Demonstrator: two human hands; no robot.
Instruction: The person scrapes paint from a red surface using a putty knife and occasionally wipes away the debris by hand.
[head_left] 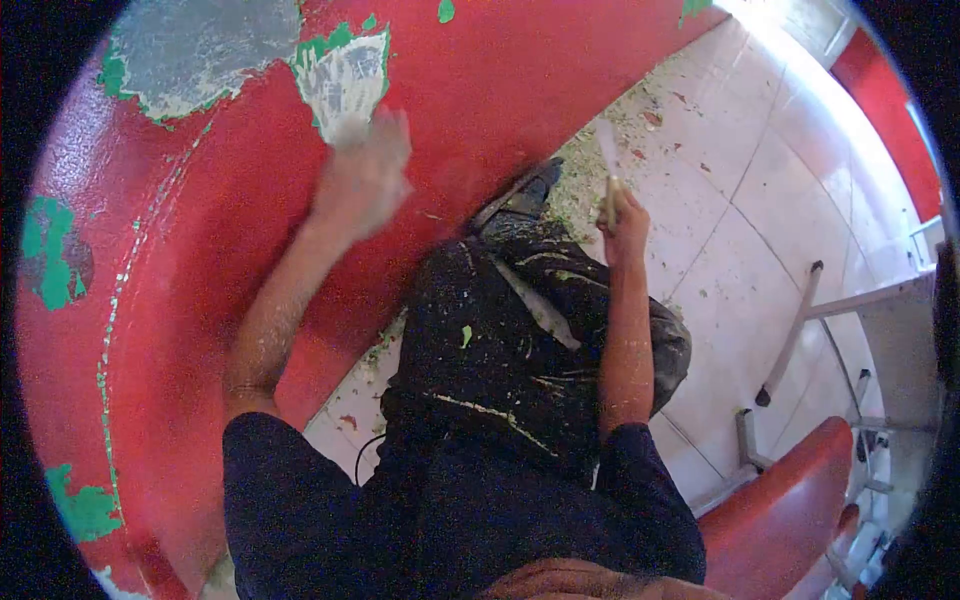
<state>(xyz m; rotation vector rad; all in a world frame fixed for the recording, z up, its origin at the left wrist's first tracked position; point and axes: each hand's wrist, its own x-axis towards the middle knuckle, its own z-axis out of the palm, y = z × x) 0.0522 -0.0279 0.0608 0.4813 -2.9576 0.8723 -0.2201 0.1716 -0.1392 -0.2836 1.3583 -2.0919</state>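
Observation:
My left hand point(365, 175) is smeared by motion at the lower edge of a whitish scraped patch point(345, 82) on the red wall point(450, 95). Its fingers are too blurred to show their pose or anything held. Green paint rims that patch. Off to the right, over the tiled floor, my right hand point(625, 222) is closed round the pale handle of a knife-like scraper point(606, 150). The light, narrow blade points up and away from me, clear of the wall.
A larger grey bare patch point(205, 50) and green patches point(50, 250) mark the wall. Paint flakes point(575, 195) litter the white tiles point(740, 250) along the wall's foot. My dark trousers point(500, 340) carry flakes. Metal furniture legs point(790, 335) and a red seat point(790, 500) stand at right.

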